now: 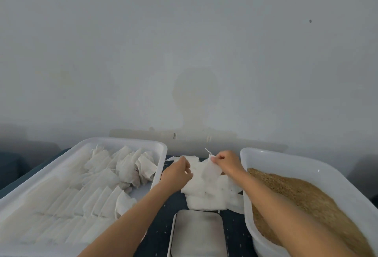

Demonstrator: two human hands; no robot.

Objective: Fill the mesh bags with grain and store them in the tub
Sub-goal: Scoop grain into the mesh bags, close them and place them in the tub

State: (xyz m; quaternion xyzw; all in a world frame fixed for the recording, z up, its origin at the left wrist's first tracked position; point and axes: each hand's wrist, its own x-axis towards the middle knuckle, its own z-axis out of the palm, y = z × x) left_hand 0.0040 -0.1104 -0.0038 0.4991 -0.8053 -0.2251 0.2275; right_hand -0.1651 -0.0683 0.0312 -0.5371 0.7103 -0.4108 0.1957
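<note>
Right hand [226, 162] up near the far edge of the surface [235, 234], pinching one empty mesh bag [210, 171] by its top. Left hand [178, 171] curled just beside it over the pile of empty bags [206, 195]; cannot tell if holding any. White tub [86, 143] of filled bags [131, 166] at the left edge. Tub of grain [296, 195] at the right edge. Metal tray [198, 234] at the near edge.
</note>
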